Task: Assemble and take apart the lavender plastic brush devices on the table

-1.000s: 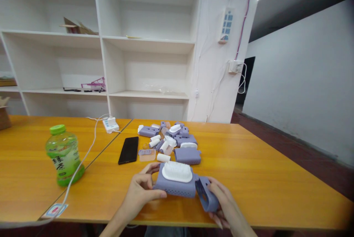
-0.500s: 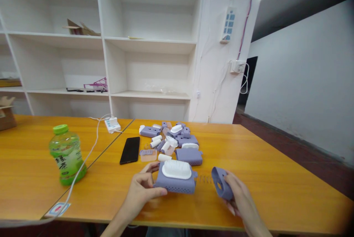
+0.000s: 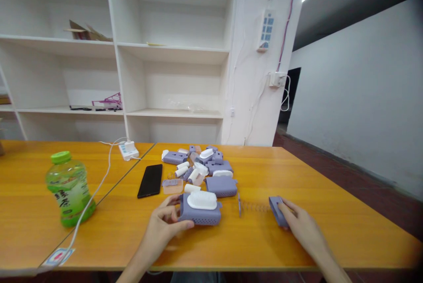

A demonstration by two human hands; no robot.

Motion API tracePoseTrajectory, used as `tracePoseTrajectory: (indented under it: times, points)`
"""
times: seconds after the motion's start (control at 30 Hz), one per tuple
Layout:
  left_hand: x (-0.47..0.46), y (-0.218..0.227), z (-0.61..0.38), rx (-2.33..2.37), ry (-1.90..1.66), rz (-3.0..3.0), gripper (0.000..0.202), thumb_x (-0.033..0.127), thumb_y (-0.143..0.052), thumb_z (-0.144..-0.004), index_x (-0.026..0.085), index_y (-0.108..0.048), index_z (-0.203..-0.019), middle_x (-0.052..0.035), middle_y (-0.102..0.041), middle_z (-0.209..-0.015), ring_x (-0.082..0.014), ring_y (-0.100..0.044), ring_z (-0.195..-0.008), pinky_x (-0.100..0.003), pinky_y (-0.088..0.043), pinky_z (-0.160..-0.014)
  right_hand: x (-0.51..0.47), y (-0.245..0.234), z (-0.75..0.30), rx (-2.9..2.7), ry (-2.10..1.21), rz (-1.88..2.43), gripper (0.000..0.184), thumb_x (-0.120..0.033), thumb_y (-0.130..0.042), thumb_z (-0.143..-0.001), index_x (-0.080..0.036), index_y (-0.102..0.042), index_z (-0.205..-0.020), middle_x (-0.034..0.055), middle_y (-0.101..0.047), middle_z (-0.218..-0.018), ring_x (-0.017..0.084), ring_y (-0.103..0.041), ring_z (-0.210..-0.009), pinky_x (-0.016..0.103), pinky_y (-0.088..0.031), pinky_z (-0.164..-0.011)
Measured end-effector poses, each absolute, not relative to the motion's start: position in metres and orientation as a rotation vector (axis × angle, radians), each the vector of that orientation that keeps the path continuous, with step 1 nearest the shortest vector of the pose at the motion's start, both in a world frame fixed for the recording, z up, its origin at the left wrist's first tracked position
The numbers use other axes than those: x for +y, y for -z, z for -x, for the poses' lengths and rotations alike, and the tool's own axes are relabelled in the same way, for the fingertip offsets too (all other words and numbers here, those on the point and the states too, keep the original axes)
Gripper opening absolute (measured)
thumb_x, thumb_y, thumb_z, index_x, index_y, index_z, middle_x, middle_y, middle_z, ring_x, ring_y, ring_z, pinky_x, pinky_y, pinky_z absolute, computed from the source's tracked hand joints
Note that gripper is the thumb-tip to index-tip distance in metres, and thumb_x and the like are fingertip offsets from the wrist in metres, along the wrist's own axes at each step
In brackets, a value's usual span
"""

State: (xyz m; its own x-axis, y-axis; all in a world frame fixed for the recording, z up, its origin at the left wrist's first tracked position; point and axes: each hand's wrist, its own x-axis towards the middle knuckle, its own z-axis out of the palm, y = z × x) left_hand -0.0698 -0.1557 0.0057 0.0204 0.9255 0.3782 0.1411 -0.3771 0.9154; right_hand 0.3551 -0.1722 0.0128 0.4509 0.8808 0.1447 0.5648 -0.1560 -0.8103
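Note:
My left hand [image 3: 163, 223] grips the left end of a purple perforated plastic housing [image 3: 205, 218], thumb in front and fingers behind. A white bristled brush [image 3: 202, 200] sits on the housing's top. To the right, my right hand [image 3: 301, 226] pinches a hollow purple end cap [image 3: 276, 211]. A thin coil spring [image 3: 255, 206] stretches leftward from the cap. At the spring's far end stands a narrow purple plate [image 3: 239, 205], apart from the housing. Behind the housing lie another purple housing [image 3: 220, 187] and a short white roller [image 3: 192, 188].
Beyond my hands is a pile of purple housings, white brushes, rollers and clear boxes [image 3: 173, 186]. Left of it lie a black phone [image 3: 150, 180] and a power strip [image 3: 128, 150]. A green bottle [image 3: 70, 190] stands behind a white cable [image 3: 108, 164]. Shelves [image 3: 172, 80] rise at the back.
My right hand has moved the end cap rightward, away from the housing. The spring and narrow plate now show in the gap, clear of the housing. The view has shifted slightly right.

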Motion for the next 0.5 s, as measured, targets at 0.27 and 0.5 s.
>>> tracePoseTrajectory:
  times: [0.27, 0.5]
  points:
    - [-0.156, -0.003, 0.090, 1.353, -1.293, -1.870, 0.034, 0.034, -0.086, -0.073, 0.022, -0.057, -0.063, -0.0185, -0.065, -0.142, -0.0430, -0.056, -0.135, -0.061, -0.039, -0.113, -0.175, -0.024, -0.319, -1.651, 0.014, 1.649, 0.049, -0.049, -0.048, -0.096, -0.019, -0.071, -0.128, 0.0170, -0.065, -0.133, 0.035, -0.056, -0.130, 0.051, -0.037, -0.116]
    - [-0.162, -0.005, 0.091, 1.512, -1.516, -2.030, 0.040, 0.039, -0.086, -0.076, 0.024, -0.057, -0.098, -0.0150, -0.066, -0.127, -0.0414, -0.059, -0.124, -0.060, -0.044, -0.105, -0.166, -0.020, -0.276, -2.047, -0.232, 1.438, 0.045, -0.025, -0.061, -0.089, -0.023, -0.070, -0.133, 0.0126, -0.071, -0.136, 0.033, -0.062, -0.128, 0.052, -0.042, -0.114]
